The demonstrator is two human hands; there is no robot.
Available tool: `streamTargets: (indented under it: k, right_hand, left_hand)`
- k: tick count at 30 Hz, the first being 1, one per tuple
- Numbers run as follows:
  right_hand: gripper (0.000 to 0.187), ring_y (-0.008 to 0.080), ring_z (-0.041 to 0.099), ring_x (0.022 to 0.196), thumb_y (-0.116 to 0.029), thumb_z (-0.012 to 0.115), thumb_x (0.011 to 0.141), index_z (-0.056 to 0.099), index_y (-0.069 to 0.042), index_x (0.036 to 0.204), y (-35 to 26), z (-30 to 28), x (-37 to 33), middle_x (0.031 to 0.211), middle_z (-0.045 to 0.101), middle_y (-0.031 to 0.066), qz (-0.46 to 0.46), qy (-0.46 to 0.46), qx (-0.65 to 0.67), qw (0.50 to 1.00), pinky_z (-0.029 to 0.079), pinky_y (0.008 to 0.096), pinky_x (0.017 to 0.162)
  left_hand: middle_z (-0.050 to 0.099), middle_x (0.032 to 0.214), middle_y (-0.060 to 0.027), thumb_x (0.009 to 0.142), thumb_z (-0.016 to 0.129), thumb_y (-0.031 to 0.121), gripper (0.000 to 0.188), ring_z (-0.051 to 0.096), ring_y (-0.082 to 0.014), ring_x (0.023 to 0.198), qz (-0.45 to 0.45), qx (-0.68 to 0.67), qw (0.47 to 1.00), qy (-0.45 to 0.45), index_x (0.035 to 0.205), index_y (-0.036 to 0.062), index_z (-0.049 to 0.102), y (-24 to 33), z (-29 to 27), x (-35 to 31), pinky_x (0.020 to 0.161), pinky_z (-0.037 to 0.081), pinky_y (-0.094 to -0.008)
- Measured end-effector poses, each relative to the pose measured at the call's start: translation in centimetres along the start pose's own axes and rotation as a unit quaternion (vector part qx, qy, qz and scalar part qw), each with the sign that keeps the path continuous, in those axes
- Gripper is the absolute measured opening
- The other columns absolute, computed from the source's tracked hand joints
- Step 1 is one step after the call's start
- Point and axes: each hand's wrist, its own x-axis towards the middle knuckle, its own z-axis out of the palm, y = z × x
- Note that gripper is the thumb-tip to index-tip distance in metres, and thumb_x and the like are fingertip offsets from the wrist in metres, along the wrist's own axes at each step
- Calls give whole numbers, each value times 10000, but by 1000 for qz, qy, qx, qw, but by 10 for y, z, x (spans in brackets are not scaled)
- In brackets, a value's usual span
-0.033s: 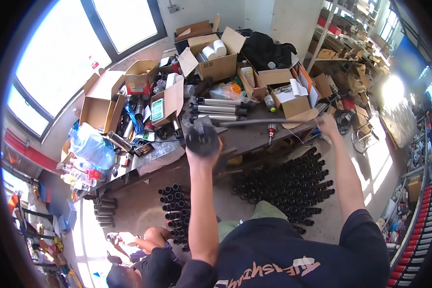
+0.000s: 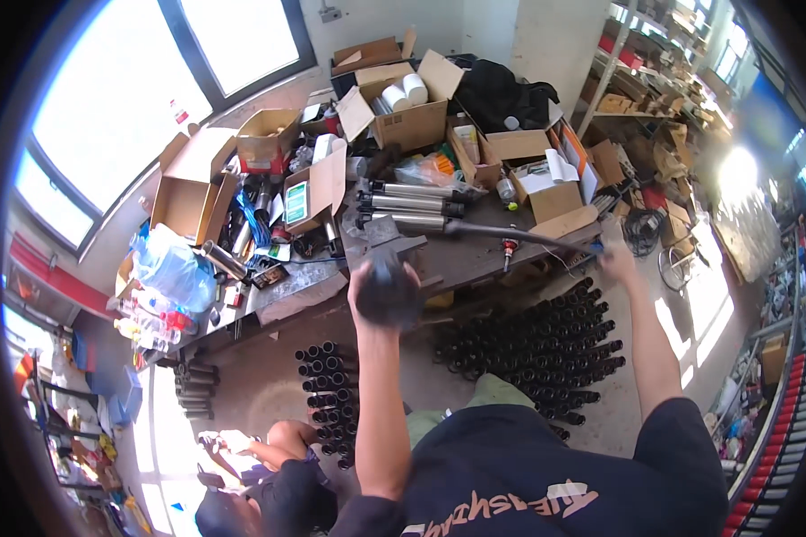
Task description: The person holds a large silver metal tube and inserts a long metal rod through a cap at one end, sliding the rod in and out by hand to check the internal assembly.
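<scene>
Boxes [image 2: 412, 125] crowd the bench's [image 2: 484, 259] far side, steel tubes [image 2: 407, 201] lie mid-bench, and black tubes [image 2: 537, 345] cover floor before it. A bare strip runs along the bench's near edge. There my left hand [image 2: 360, 297] wraps a dark part [image 2: 390, 291]; my outstretched right [image 2: 616, 258], blurred, clasps a bar [image 2: 510, 234] slanting over the bench.
</scene>
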Motion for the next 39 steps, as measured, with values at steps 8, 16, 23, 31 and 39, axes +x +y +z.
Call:
streamTargets:
  k: [8,16,23,31,39]
  right_hand:
    - [433,104,402,525,-323,700,862,528,-34,589,-153,199,-215,531,455,-23,365,-72,408,833,329,357,523]
    - [334,164,370,376,-288,633,862,437,-128,645,-222,237,-113,493,379,7,483,-182,540,665,258,330,350]
    - [358,128,415,483,-489,611,927,484,-214,736,-236,282,-48,589,414,-66,446,-236,713,487,304,321,446]
    - [781,247,531,1196,-645,553,894,421,-133,1468,-241,261,-93,1532,438,100,441,-297,596,602,390,421,939]
    - [383,128,545,581,-475,634,936,572,-109,1032,-180,271,-202,806,620,31,493,-260,519,648,361,267,448]
  left_hand:
    - [562,1193,-194,935,550,481,702,616,-239,809,99,264,940,-191,1390,-34,408,-46,17,-76,666,560,-345]
    - [599,1112,-156,871,615,516,704,651,-234,748,179,349,902,-178,1286,-39,494,-60,34,-74,612,574,-342]
    - [539,1157,-174,882,597,497,717,570,-215,761,73,133,938,-312,1355,-21,454,-65,21,-69,603,509,-338]
    - [601,1151,-195,963,417,639,783,668,-289,863,270,409,860,-141,1440,20,367,-36,36,-95,796,602,-468]
    - [639,849,-133,989,290,687,733,674,-277,667,122,350,928,30,1178,24,538,-25,-28,-73,587,595,-430]
